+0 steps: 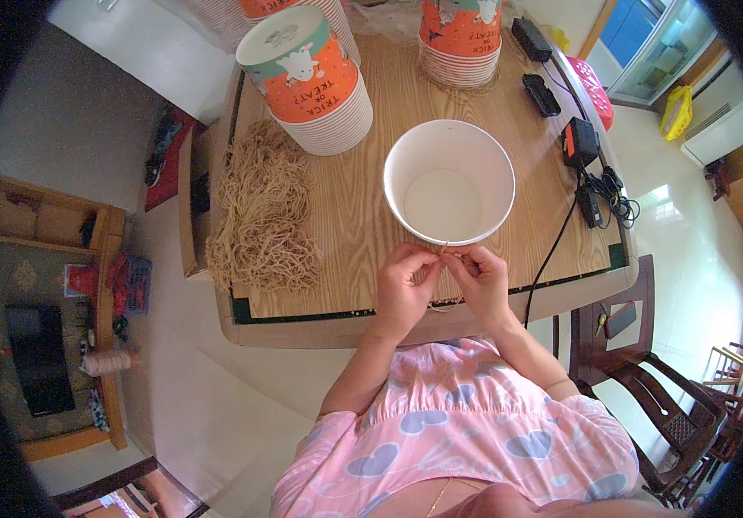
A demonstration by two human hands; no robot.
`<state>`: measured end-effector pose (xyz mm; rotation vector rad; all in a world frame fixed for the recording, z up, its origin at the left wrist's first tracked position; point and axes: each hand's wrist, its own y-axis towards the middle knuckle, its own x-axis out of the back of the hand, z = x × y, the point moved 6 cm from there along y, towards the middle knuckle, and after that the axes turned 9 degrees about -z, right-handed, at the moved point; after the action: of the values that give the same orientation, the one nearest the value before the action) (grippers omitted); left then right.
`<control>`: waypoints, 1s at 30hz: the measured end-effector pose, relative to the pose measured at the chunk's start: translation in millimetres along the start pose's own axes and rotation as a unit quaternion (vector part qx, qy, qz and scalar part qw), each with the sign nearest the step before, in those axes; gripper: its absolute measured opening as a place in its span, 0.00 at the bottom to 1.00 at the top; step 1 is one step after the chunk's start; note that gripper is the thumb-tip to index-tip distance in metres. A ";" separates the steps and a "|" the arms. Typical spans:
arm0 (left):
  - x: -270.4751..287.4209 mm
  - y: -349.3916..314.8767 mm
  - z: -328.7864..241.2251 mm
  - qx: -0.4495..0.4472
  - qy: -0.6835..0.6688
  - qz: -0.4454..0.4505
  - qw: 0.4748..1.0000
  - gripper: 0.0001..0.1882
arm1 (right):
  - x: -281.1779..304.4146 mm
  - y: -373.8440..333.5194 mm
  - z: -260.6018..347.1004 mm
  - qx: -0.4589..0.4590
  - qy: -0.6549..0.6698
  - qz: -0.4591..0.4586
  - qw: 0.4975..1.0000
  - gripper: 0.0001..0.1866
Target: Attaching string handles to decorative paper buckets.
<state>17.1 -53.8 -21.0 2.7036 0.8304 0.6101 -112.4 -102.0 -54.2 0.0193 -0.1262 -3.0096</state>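
Note:
A white round paper bucket (494, 186) stands on the wooden table with its open mouth toward me, and its inside shows bare. At its near rim, my left hand (402, 289) and my right hand (485, 281) meet, fingertips pinched together on a thin tan cord (447, 247). The cord reaches up to the bucket's rim, and a loose end hangs below my fingers. Whether it is knotted is too small to tell. To the left lies a tangled heap of cut tan cords (264, 216).
Stacked orange and white printed buckets (315, 95) stand at the far left, another stack (460, 52) at the far middle. Black adapters (579, 142) and cables (613, 198) lie along the table's right side. A dark wooden chair (639, 345) holding a phone (620, 319) stands at right.

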 end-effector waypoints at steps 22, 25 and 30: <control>0.8 1.8 7.2 0.096 -0.103 0.005 0.990 0.07 | 8.2 -18.3 -1.6 -0.020 -0.037 0.028 0.999 0.03; -2.2 3.2 0.1 0.120 -0.081 0.024 0.989 0.07 | 3.4 -17.7 -1.0 -0.011 -0.041 0.042 0.998 0.03; -13.0 -1.2 8.7 0.161 -0.110 0.022 0.981 0.06 | 5.8 -20.2 0.3 -0.032 -0.034 0.040 0.998 0.02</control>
<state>10.8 -61.4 -33.2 3.0134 0.8787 0.1886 -120.8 -82.8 -55.7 -0.0932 -0.0355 -2.9341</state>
